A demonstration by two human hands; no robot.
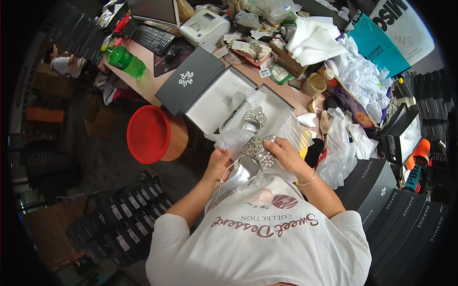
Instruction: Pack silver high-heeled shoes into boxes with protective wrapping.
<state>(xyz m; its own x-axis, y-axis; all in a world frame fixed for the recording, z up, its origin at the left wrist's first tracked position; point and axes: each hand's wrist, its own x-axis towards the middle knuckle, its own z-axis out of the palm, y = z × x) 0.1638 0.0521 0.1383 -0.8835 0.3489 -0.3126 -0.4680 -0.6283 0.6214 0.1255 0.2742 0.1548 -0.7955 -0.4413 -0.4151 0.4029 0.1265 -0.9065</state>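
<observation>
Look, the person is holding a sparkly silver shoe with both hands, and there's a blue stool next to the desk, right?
Almost. Both hands, left hand and right hand, do hold the silver shoe with its sparkly bow. But the stool beside the desk is red, not blue, as the head view shows.
</observation>
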